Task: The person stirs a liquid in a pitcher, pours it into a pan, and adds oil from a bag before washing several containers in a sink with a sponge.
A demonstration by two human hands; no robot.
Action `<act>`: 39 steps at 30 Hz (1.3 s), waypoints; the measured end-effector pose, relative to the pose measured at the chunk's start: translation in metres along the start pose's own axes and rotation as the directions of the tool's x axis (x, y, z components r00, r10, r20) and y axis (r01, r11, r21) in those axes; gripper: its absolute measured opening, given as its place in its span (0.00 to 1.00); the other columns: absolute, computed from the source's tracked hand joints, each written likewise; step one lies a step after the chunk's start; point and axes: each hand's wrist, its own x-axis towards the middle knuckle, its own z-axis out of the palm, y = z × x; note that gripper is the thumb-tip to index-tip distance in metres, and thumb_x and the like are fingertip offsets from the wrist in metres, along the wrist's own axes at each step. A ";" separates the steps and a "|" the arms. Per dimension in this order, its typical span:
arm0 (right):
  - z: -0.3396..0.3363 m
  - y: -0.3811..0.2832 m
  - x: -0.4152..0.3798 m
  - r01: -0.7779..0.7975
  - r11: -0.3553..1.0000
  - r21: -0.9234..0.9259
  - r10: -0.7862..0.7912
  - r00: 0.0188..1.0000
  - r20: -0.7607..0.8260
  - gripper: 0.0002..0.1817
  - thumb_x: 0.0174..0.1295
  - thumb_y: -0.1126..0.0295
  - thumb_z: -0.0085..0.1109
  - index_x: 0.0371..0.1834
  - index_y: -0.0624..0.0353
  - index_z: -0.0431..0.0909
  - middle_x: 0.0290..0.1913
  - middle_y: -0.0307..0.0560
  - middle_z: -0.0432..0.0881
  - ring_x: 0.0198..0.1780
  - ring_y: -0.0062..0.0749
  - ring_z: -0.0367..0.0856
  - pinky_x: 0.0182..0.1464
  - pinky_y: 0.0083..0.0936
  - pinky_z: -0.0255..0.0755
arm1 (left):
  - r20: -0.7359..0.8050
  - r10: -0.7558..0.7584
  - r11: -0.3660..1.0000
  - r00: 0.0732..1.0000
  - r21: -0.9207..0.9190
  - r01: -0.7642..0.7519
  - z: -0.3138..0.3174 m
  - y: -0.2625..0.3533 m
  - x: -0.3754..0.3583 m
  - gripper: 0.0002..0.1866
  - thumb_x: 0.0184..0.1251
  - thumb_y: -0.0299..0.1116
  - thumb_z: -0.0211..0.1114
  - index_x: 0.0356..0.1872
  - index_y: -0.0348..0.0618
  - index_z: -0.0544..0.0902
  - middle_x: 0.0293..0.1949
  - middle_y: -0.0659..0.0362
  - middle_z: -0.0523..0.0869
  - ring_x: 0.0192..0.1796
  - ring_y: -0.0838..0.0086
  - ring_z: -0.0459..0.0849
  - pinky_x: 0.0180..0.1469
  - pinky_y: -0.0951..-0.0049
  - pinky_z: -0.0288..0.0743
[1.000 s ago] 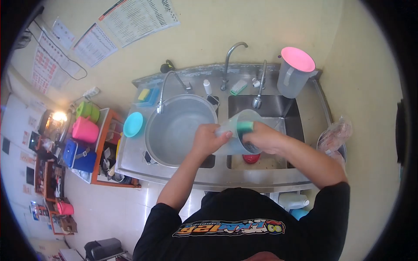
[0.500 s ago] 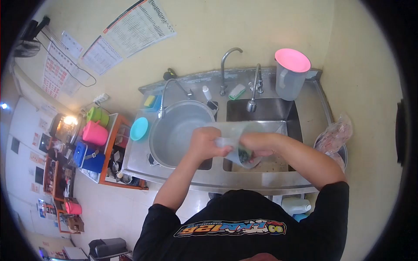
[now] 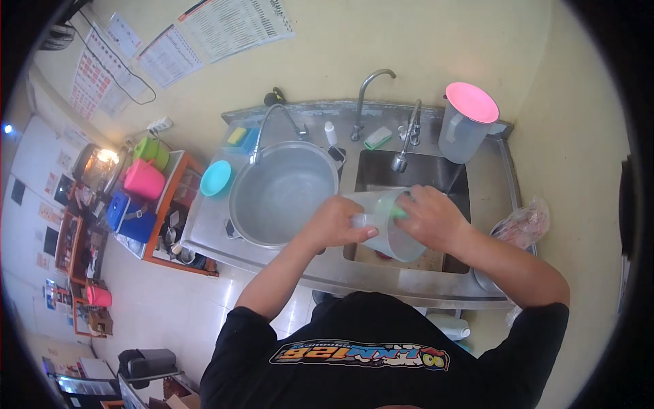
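My left hand is closed around the handle of a translucent plastic pitcher. The pitcher lies tilted on its side over the right sink basin, its mouth toward the right. At its rim, my right hand has its fingers curled around a light green sponge, mostly hidden by them. Something small and red shows low in the basin, partly behind the pitcher. Left of the pitcher, a large metal pot stands under a curved faucet.
A pitcher topped with a pink lid stands at the back right. Along the back are a flexible faucet, a green-and-white scrubber and a white bottle. A turquoise bowl sits left; a bagged item rests in a bowl at right.
My right hand has come out from inside the pitcher to its rim, with the green sponge in its fingers. My left hand keeps its hold on the handle. The view has shifted slightly.
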 end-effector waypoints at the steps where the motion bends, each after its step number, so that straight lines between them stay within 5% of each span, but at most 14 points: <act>1: 0.000 0.002 0.004 0.110 0.994 -0.009 -0.110 0.994 -0.025 0.06 0.46 0.66 0.60 0.28 0.49 0.83 0.39 0.46 0.77 0.41 0.39 0.77 0.41 0.32 0.73 | 0.016 -0.040 0.996 0.999 -0.083 0.041 0.001 0.001 0.000 0.26 0.45 0.55 0.72 0.16 0.38 0.79 0.16 0.50 0.78 0.21 0.53 0.78 0.26 0.62 0.71; 2: 0.001 0.001 0.004 0.215 0.976 -0.020 -0.216 0.975 -0.051 0.05 0.45 0.66 0.60 0.25 0.49 0.83 0.40 0.46 0.76 0.41 0.38 0.76 0.40 0.31 0.72 | 0.039 -0.078 0.983 0.996 -0.163 0.083 0.001 0.002 0.000 0.26 0.46 0.54 0.73 0.17 0.37 0.79 0.17 0.50 0.78 0.22 0.53 0.78 0.26 0.62 0.71; 3: 0.002 0.001 0.003 0.083 0.996 -0.032 -0.085 0.994 -0.071 0.05 0.46 0.66 0.60 0.27 0.50 0.83 0.40 0.47 0.76 0.41 0.39 0.76 0.40 0.32 0.72 | 0.063 -0.109 0.964 0.992 -0.237 0.121 -0.001 0.004 0.002 0.25 0.47 0.53 0.73 0.17 0.37 0.79 0.17 0.49 0.78 0.22 0.53 0.78 0.26 0.62 0.71; 5: 0.004 0.003 0.000 -0.175 0.983 -0.048 0.169 0.980 -0.110 0.07 0.47 0.68 0.60 0.29 0.53 0.83 0.40 0.48 0.76 0.41 0.41 0.77 0.40 0.34 0.73 | -0.018 -0.124 0.992 0.992 -0.027 0.124 -0.006 0.016 0.005 0.25 0.47 0.54 0.73 0.18 0.38 0.81 0.17 0.49 0.78 0.22 0.53 0.78 0.26 0.62 0.71; 11: -0.007 -0.019 0.002 -0.670 0.742 0.035 0.632 0.715 0.298 0.10 0.50 0.70 0.58 0.36 0.59 0.82 0.39 0.52 0.76 0.44 0.46 0.77 0.44 0.38 0.74 | -0.170 -0.118 0.983 0.978 0.117 0.139 0.007 0.025 0.002 0.24 0.48 0.52 0.73 0.20 0.37 0.81 0.16 0.49 0.78 0.21 0.54 0.77 0.25 0.63 0.71; 14: -0.005 -0.003 0.008 -0.412 0.908 0.076 0.419 0.894 -0.157 0.09 0.51 0.71 0.58 0.35 0.59 0.82 0.38 0.52 0.75 0.43 0.45 0.77 0.44 0.38 0.74 | -0.105 -0.193 0.977 0.976 -0.118 0.180 0.005 0.024 0.001 0.22 0.49 0.50 0.73 0.20 0.36 0.81 0.16 0.49 0.77 0.19 0.58 0.77 0.25 0.65 0.70; 17: 0.001 0.010 0.015 -0.042 0.994 0.099 0.051 0.994 -0.095 0.08 0.51 0.71 0.57 0.33 0.59 0.81 0.37 0.53 0.74 0.41 0.45 0.76 0.43 0.37 0.73 | -0.027 -0.138 0.976 0.990 -0.173 0.131 0.005 0.019 0.000 0.20 0.50 0.47 0.72 0.22 0.36 0.82 0.16 0.50 0.77 0.18 0.62 0.76 0.25 0.67 0.70; 20: -0.012 -0.002 0.008 -0.390 0.921 0.003 0.389 0.918 -0.076 0.06 0.51 0.73 0.57 0.32 0.59 0.81 0.37 0.53 0.74 0.40 0.45 0.76 0.42 0.37 0.73 | -0.085 -0.106 0.990 0.991 -0.100 0.097 0.002 0.024 0.009 0.19 0.51 0.45 0.72 0.23 0.35 0.82 0.15 0.50 0.76 0.18 0.65 0.73 0.25 0.67 0.70; 23: -0.036 -0.005 -0.001 -0.545 0.826 -0.144 0.564 0.796 0.221 0.08 0.51 0.76 0.55 0.34 0.59 0.80 0.37 0.53 0.74 0.38 0.45 0.76 0.40 0.38 0.72 | -0.170 -0.175 0.984 0.970 -0.073 0.164 0.005 0.019 0.005 0.19 0.53 0.44 0.72 0.24 0.34 0.82 0.15 0.53 0.76 0.18 0.69 0.72 0.25 0.68 0.69; 29: -0.036 -0.002 0.009 -0.374 0.902 0.217 0.391 0.919 -0.043 0.14 0.50 0.76 0.57 0.42 0.61 0.77 0.36 0.52 0.74 0.40 0.46 0.77 0.40 0.39 0.74 | -0.151 -0.365 0.892 0.919 -0.338 0.299 0.011 0.011 0.006 0.21 0.60 0.45 0.69 0.25 0.32 0.81 0.17 0.59 0.78 0.23 0.80 0.72 0.27 0.71 0.69; 32: -0.022 0.012 0.011 -0.367 0.922 0.124 0.367 0.930 0.026 0.17 0.51 0.74 0.57 0.46 0.61 0.77 0.39 0.53 0.76 0.42 0.46 0.79 0.42 0.39 0.75 | -0.071 -0.324 0.885 0.943 -0.376 0.276 0.012 0.006 0.006 0.21 0.59 0.45 0.69 0.25 0.32 0.81 0.17 0.59 0.78 0.23 0.81 0.71 0.26 0.71 0.68; 35: -0.037 0.009 0.015 -0.573 0.818 0.040 0.378 0.589 0.714 0.19 0.55 0.73 0.56 0.52 0.58 0.75 0.46 0.59 0.78 0.47 0.52 0.79 0.45 0.38 0.75 | -0.109 -0.232 0.956 0.967 -0.208 0.206 0.012 0.012 0.013 0.22 0.55 0.47 0.71 0.22 0.34 0.80 0.16 0.58 0.77 0.21 0.76 0.73 0.25 0.69 0.68; 38: -0.038 0.017 0.021 -0.595 0.750 0.289 -0.006 0.431 0.902 0.21 0.57 0.67 0.59 0.54 0.59 0.74 0.50 0.54 0.80 0.49 0.44 0.81 0.46 0.34 0.76 | -0.126 -0.027 0.986 0.992 0.160 0.047 0.019 0.014 0.015 0.23 0.48 0.50 0.74 0.19 0.38 0.79 0.16 0.57 0.77 0.19 0.67 0.76 0.24 0.66 0.69; 39: -0.018 0.017 0.009 -0.779 0.412 0.472 0.040 0.533 0.845 0.21 0.58 0.65 0.59 0.54 0.59 0.74 0.50 0.51 0.80 0.49 0.41 0.81 0.47 0.33 0.76 | -0.114 0.057 0.955 0.992 0.295 -0.021 0.022 0.013 0.015 0.23 0.45 0.51 0.74 0.17 0.39 0.78 0.16 0.57 0.77 0.19 0.64 0.77 0.24 0.66 0.70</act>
